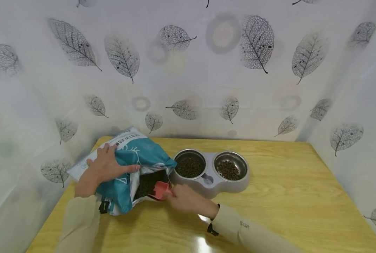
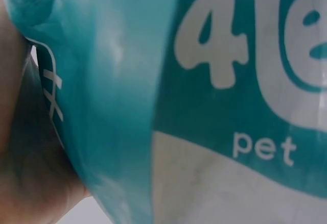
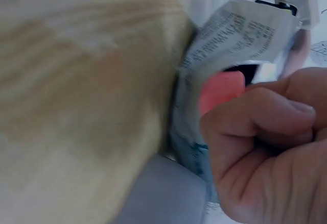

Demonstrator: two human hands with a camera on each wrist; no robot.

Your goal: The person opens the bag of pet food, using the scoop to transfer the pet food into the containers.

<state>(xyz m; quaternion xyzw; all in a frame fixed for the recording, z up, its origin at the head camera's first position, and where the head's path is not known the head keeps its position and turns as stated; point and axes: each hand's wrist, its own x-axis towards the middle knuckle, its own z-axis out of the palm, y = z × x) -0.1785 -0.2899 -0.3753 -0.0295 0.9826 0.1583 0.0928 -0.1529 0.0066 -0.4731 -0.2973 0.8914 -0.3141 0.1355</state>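
A teal and white pet food bag [image 1: 148, 151] lies on its side, its mouth turned toward the right hand, with dark kibble [image 1: 146, 184] inside. Over the top of the bag rests my left hand [image 1: 107, 167], fingers spread and thumb stretched along the bag near its mouth. Printed teal film of the bag [image 2: 117, 106] fills most of the left wrist view. My right hand [image 1: 188, 198] grips the handle of a pinkish-red scoop [image 1: 161, 189], whose cup is at the bag's mouth. In the right wrist view the scoop [image 3: 222, 89] shows beyond curled fingers; what its cup holds is hidden there.
Just right of the bag stands a grey double feeder [image 1: 209, 174] with two steel bowls. Brown kibble lies in the left bowl [image 1: 189, 167] and the right bowl [image 1: 229, 170]. A leaf-patterned curtain [image 1: 188, 80] hangs behind and beside the wooden table [image 1: 286, 196].
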